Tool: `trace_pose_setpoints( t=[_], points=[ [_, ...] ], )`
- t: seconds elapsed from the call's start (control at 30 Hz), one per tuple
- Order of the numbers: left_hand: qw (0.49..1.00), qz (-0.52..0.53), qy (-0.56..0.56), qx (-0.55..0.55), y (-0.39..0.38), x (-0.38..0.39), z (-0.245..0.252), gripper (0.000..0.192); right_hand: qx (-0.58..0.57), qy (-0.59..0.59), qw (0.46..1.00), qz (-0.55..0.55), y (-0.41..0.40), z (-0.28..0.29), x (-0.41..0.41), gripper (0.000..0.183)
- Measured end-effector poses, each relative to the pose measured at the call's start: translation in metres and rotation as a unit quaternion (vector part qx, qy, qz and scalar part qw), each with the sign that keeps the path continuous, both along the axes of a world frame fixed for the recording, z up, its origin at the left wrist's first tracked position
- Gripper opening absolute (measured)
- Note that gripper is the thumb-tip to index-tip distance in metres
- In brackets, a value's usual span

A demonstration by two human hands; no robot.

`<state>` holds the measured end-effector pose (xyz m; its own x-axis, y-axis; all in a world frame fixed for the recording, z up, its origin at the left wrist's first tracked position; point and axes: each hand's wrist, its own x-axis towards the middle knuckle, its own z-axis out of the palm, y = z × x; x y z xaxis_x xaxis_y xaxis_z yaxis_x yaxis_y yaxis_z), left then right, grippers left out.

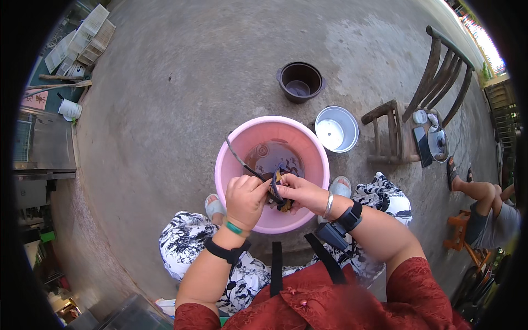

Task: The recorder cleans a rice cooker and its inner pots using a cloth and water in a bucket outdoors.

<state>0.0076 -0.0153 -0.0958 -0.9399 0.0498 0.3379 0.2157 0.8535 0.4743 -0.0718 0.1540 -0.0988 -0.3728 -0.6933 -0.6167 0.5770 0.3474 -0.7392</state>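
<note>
Both hands are over the near part of a pink plastic basin [225, 159] standing on the floor between my feet. My left hand [246, 196] pinches a dark, cord-like strand [242, 163] that runs up over the basin's far left rim. My right hand [303, 194] holds a small bundle of dark and yellow-brown pieces [284, 205], which looks like a bound crab, though I cannot tell for certain. The two hands meet at this bundle. Shallow water with dark bits in it lies in the basin [268, 154]; the fingers hide part of the bundle.
Beyond the basin stand a dark brown pot [300, 82] and a silver metal pot [337, 129]. To the right, a wooden chair [396, 136] bears a phone [422, 144] and a glass lid [438, 144]. Another person [486, 206] sits at the far right. Metal cabinets [45, 140] line the left.
</note>
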Motion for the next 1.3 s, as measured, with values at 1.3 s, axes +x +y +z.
trace_pose_setpoints(
  t=[1.3],
  points=[
    [0.590,0.107,-0.306,0.739,-0.019,0.026,-0.025,0.058,0.400,0.385,0.745,0.369,-0.052,-0.203,-0.079,0.033]
  ],
)
